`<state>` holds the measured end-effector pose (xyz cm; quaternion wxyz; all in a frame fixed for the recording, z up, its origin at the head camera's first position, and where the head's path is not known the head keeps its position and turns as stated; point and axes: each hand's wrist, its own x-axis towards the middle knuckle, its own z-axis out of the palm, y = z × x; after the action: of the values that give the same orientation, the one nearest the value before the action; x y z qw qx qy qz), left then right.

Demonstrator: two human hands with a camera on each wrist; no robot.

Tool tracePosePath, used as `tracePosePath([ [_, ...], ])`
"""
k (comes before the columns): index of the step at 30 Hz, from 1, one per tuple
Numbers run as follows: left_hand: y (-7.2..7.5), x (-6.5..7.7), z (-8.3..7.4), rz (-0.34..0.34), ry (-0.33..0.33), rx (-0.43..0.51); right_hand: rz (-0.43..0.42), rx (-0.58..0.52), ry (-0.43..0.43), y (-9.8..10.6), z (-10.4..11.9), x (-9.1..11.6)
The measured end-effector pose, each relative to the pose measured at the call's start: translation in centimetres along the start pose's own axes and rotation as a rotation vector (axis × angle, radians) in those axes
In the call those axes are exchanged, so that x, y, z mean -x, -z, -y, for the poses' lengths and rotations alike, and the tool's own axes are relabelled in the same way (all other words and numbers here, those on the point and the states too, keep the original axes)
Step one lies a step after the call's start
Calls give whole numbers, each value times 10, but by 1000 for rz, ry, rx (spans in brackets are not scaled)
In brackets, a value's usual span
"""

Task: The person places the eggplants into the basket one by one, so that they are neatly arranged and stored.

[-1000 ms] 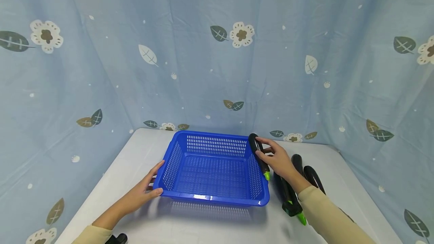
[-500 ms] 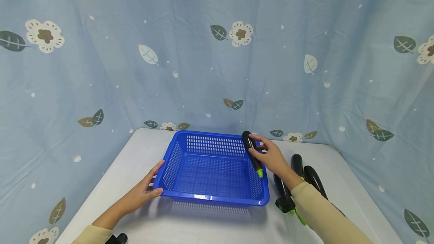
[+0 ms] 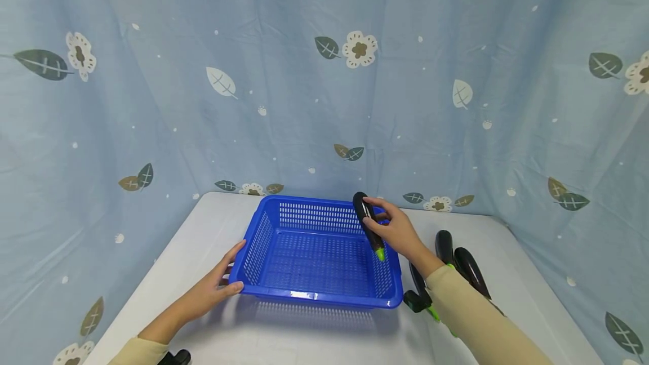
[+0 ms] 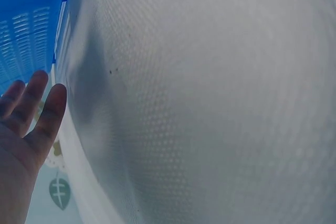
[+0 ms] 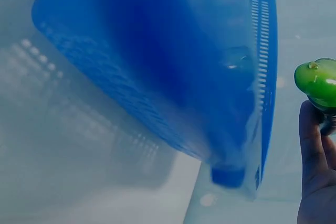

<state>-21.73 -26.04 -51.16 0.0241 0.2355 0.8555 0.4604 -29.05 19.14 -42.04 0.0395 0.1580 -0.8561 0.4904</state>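
An eggplant (image 3: 369,227), glossy black with a green stem end, is pinched between the thumb and fingers of my right hand (image 3: 398,232). It is held tilted over the right side of a blue plastic basket (image 3: 316,298), stem toward me. In the right wrist view the green end of this eggplant (image 5: 317,80) sticks out above the fingers (image 5: 311,142). My left hand (image 3: 213,286) rests against the basket's left rim, thumb near the front corner. The left wrist view shows its fingers (image 4: 50,114) fairly straight beside the slotted basket wall (image 4: 26,30).
Several more eggplants (image 3: 472,271) lie on the white table (image 3: 537,308) right of the basket, partly hidden by the right sleeve (image 3: 471,314). A blue curtain (image 3: 284,128) printed with leaves and flowers stands behind the table. A small dark device (image 3: 174,358) shows by the left sleeve.
My right hand has carried the eggplant leftward and slightly away from me, from the basket's right rim to just inside it. The left hand and basket stay in place.
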Motion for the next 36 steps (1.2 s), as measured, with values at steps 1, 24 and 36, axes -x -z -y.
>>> tracePosePath([
  [1, 0, 0, 0, -1, 2, -2, 5, -9, 2, 0, 1, -1],
  [24, 7, -8, -8, 8, 38, 12, 34, -46, -15, -9, 14, -31],
  [36, 8, -16, -16, 20, 62, 22, 69, -48, -22, -19, 13, -45],
])
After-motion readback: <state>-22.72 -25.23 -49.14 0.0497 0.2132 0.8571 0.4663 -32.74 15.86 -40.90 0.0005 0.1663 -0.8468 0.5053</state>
